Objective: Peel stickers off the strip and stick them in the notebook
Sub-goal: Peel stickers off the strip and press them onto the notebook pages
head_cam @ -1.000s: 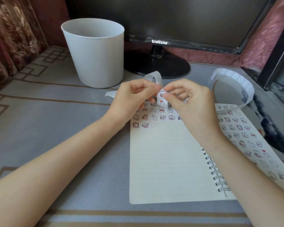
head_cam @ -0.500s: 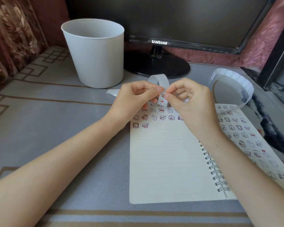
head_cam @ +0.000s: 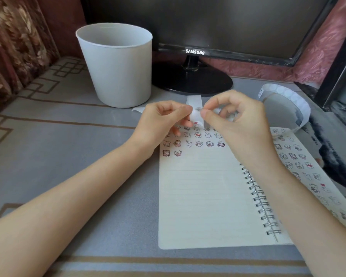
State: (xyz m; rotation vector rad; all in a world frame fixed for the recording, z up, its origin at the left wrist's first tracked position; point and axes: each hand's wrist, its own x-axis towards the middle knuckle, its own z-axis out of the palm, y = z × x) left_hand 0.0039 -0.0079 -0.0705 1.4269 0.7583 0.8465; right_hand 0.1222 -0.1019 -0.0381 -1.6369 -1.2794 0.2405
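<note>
Since the sticker strip looks light, floppy: left hand, right hand pinch it close together; peel from an edge.

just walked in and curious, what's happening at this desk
A person is mid-peel on a white sticker strip: the left hand pinches it while the right hand picks at it, both held above an open spiral notebook. The left page has a few rows of stickers across its top and is bare below. The rest of the strip loops away to the right.
</note>
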